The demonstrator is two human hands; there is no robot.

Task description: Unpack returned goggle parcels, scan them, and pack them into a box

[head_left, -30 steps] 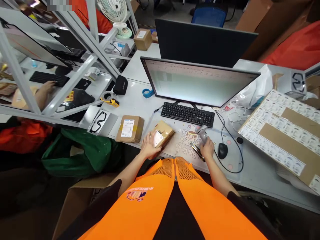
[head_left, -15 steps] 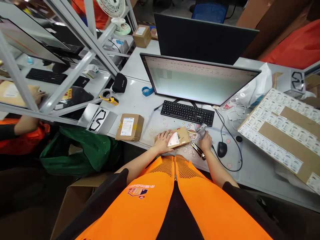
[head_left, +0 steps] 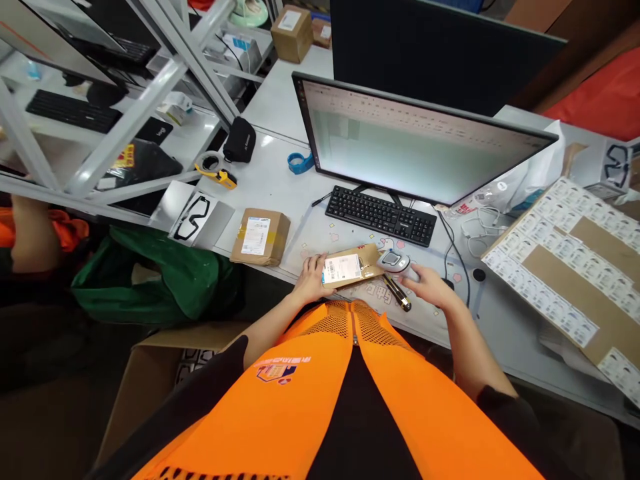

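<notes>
Orange cloth (head_left: 73, 230) and a co-worker's bare forearm (head_left: 30, 233) show at the far left, below a black keyboard that is seen past the struts of a grey metal frame (head_left: 127, 127). Next come a green bag (head_left: 145, 280) and, lower down, an open cardboard box (head_left: 133, 393). A white box with a black goggle-shaped outline (head_left: 197, 220) sits at the left end of the desk (head_left: 275, 190), with a yellow cutter (head_left: 223, 177) and a black pouch (head_left: 241, 140) beyond it. A taped brown carton (head_left: 260, 237) bearing a white label stands to its right, and a blue tape dispenser (head_left: 301, 163) lies farther back. The left hand (head_left: 310, 280) is closed around the left end of a labelled brown parcel (head_left: 345, 268), which lies at the front of the desk, label up, before the computer keyboard (head_left: 381, 217) and the lit monitor (head_left: 415, 140). Over the parcel's right end is the head of a grey-and-white scanner (head_left: 393, 260); whether they touch cannot be told. The right hand (head_left: 427, 285) grips the scanner's handle, and a black-and-gold knife (head_left: 399, 293) lies just below. Farther right are a white cable (head_left: 483, 230) and a cardboard sheet (head_left: 565, 280) covered with rows of labels.
</notes>
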